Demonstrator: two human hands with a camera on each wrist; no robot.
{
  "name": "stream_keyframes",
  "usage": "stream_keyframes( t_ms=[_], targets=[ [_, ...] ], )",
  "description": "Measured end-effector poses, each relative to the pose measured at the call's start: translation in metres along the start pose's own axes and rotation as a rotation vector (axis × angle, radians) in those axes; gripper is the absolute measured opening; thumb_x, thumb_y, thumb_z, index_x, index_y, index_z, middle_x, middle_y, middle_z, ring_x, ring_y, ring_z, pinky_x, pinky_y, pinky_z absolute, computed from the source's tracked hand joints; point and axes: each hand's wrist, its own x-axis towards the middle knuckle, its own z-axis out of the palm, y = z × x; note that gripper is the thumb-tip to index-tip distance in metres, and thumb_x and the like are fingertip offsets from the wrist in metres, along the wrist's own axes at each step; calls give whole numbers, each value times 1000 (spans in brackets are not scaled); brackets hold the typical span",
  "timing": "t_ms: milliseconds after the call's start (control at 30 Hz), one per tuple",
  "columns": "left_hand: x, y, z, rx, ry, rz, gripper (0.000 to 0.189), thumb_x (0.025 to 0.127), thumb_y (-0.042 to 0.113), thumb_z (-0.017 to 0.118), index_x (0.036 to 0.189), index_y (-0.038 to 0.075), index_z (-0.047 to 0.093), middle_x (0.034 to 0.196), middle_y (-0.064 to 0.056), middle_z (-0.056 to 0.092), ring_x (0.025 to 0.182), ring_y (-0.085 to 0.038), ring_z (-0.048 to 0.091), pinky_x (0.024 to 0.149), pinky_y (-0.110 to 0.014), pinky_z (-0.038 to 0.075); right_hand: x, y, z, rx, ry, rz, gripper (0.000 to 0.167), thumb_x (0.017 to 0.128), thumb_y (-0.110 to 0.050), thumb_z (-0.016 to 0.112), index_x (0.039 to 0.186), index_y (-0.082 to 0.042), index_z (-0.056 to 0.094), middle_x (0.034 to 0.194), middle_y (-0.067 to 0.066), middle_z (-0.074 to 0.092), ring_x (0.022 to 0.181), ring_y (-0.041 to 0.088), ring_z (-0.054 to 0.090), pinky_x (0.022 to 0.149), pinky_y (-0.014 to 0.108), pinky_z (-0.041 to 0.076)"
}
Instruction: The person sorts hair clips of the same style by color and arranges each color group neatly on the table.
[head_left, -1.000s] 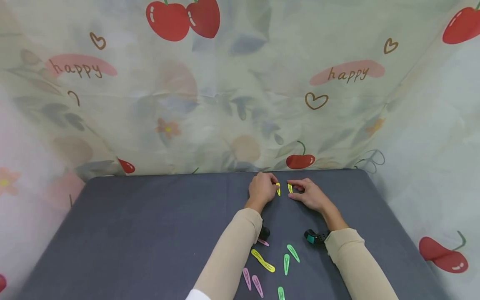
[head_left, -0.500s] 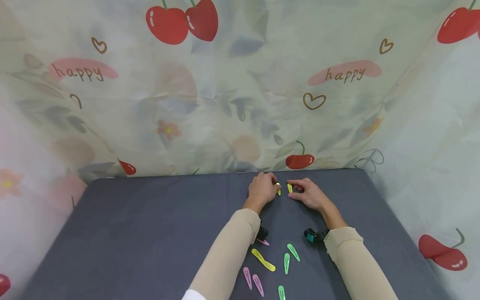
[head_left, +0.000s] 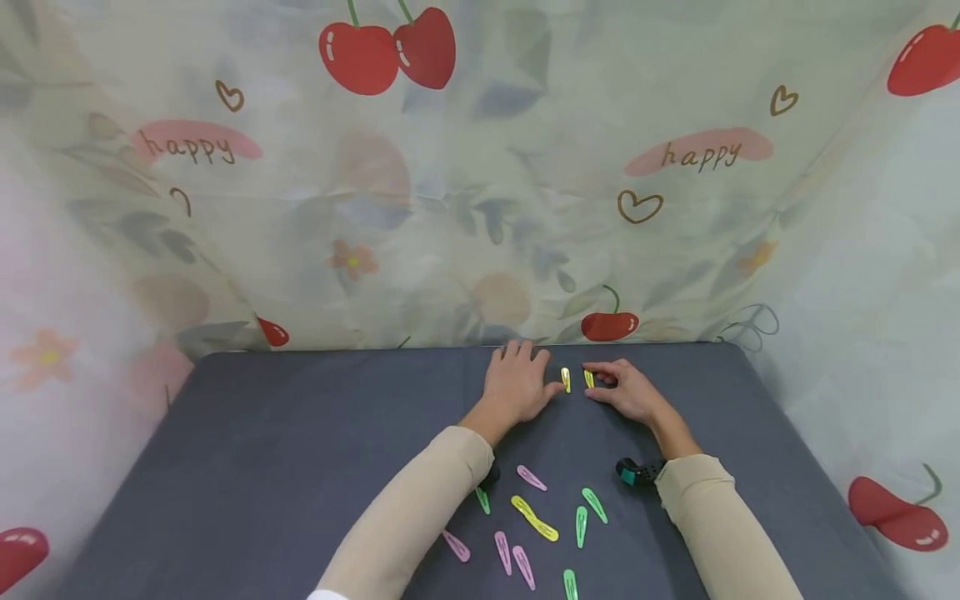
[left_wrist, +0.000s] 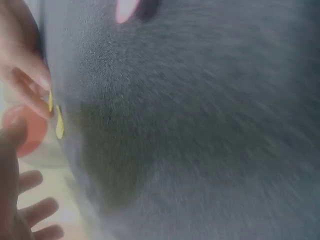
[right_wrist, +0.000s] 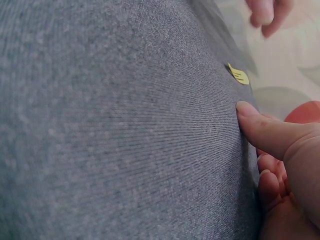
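Near the table's far edge, a yellow snap hair clip [head_left: 566, 380] lies just right of my left thumb. My left hand [head_left: 517, 385] is spread beside it, fingers extended and holding nothing. To the right, my right hand [head_left: 626, 392] pinches a second yellow hair clip [head_left: 589, 379] by its ends, between thumb and fingers. In the left wrist view both clips show, the loose one [left_wrist: 60, 122] apart from my left fingers. The right wrist view has the loose clip [right_wrist: 239, 75] beyond my right thumb [right_wrist: 270, 132]; the held clip is hidden there.
Nearer on the grey table [head_left: 300, 467] lie two yellow clips [head_left: 535, 518] end to end, several pink clips [head_left: 532, 477] and several green clips [head_left: 581, 527]. My left sleeve partly covers some of them. A cherry-print curtain [head_left: 450, 208] stands behind the table.
My left hand has let go of its yellow hair clip, spread its fingers and moved a little left. The right hand keeps its pinch. More pink and green clips show beside the left sleeve.
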Motion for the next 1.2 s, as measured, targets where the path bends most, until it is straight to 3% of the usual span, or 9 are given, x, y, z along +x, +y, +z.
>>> stream_keyframes(
  t_ms=[233,400,600,833,1067,1200],
  targets=[
    [-22,-14,-11,102,12,48,79,97,77,34,163,35,21,173,-1,14,161,-33,8,128,-56,8,-1,1,-1,4,14,-14,50,96,-23,72,143,-6,60,116,17,57,101,27,51,89,39,40],
    [-41,-26,-16,126,56,84,86,94,81,32,164,39,5,175,2,2,161,-35,-1,128,-59,5,-2,2,-1,2,21,-8,50,96,-22,72,142,-6,60,116,17,57,101,27,52,90,40,42],
    [-70,-40,-20,111,87,123,88,93,83,33,164,41,1,174,4,-11,161,-34,-13,127,-60,4,-2,1,1,3,12,-13,50,96,-25,72,142,-7,60,116,17,57,103,28,52,92,43,42],
    [-101,-46,-19,64,125,211,86,94,81,35,164,40,8,175,2,2,161,-35,-9,126,-62,6,-3,3,0,6,13,-15,51,97,-24,71,143,-7,60,117,16,57,102,27,51,91,42,42],
    [-124,-45,-4,-33,119,282,84,94,75,48,164,40,15,174,2,6,161,-34,-6,126,-63,9,-2,1,1,20,7,-13,51,97,-26,71,143,-7,59,118,17,57,104,28,52,93,44,42],
    [-134,-45,5,-129,103,321,86,91,72,57,162,38,23,172,-1,17,161,-36,6,123,-64,17,-2,0,1,21,12,-6,50,97,-25,71,143,-7,60,117,16,57,104,27,52,93,43,42]
  ],
)
